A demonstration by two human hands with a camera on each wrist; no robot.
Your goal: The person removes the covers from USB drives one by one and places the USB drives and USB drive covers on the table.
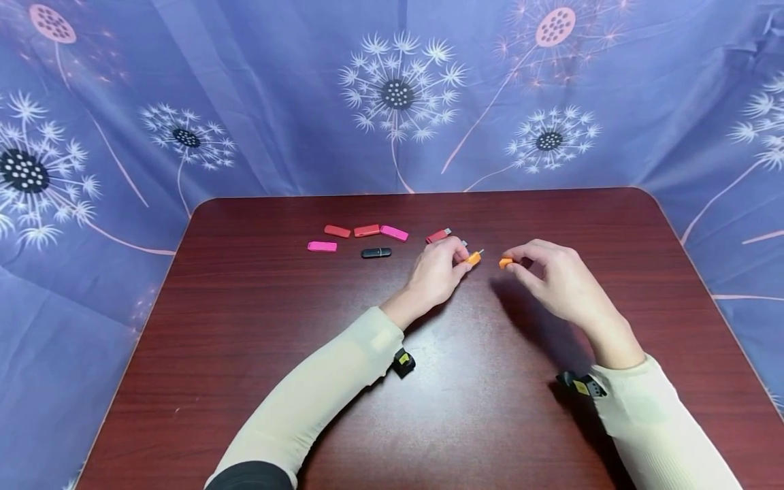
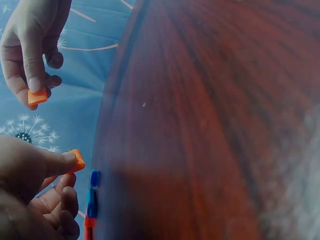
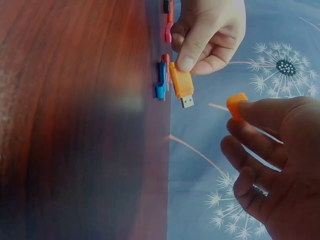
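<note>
The orange USB stick (image 1: pixel 473 259) was in the left hand (image 1: pixel 433 272), held above the far part of the table, its bare metal plug pointing out past the fingertips. Thumb and fingers pinched its orange body. Facing it, the right hand (image 1: pixel 554 280) gripped a small orange cap (image 1: pixel 505 263) between thumb and fingertips, its other fingers loosely bent. Cap and stick were apart — a short gap lay between them.

Just beyond the left hand, a red stick (image 1: pixel 437 237) lay on the table with its metal plug bare. Close by it, the right wrist view showed a blue object (image 3: pixel 160 90), mostly hidden from the head camera by the left hand.

Farther to the left lay five more sticks: two red ones (image 1: pixel 367 231) and a pink one (image 1: pixel 394 233) along the back, a second pink one (image 1: pixel 322 246) nearer the front, and a black one (image 1: pixel 376 252) near the middle of the group.

The table (image 1: pixel 245 327) was dark reddish wood with rounded far corners. Pale sleeves (image 1: pixel 331 388) covered both forearms, with a small black device (image 1: pixel 403 363) at each wrist. Behind everything hung a blue cloth (image 1: pixel 275 75) printed with dandelions — white and pinkish.
</note>
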